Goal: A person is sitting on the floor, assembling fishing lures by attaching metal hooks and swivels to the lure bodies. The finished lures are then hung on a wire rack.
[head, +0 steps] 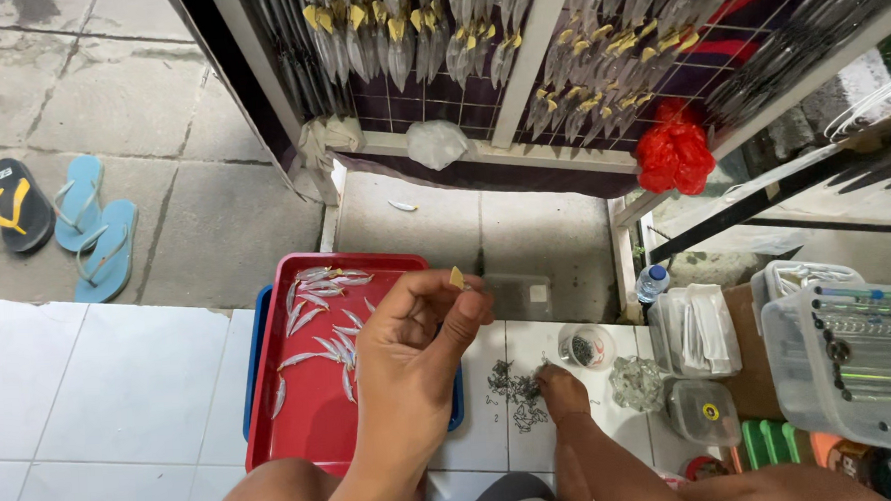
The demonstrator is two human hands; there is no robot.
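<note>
Left hand point(419, 327) raised above the red tray point(318, 431), fingers pinched together on a small yellow-tan piece point(457, 277) at the fingertips. Right hand point(562, 388) down on the white tiled floor point(121, 385), fingertips closed on the pile of small dark metal hooks point(517, 390). Tray holds scattered silvery fish-shaped lures point(319, 331). Just beyond the hooks: a small clear round cup point(585, 347) with more dark bits. Clear plastic boxes point(851, 363) to the right.
</note>
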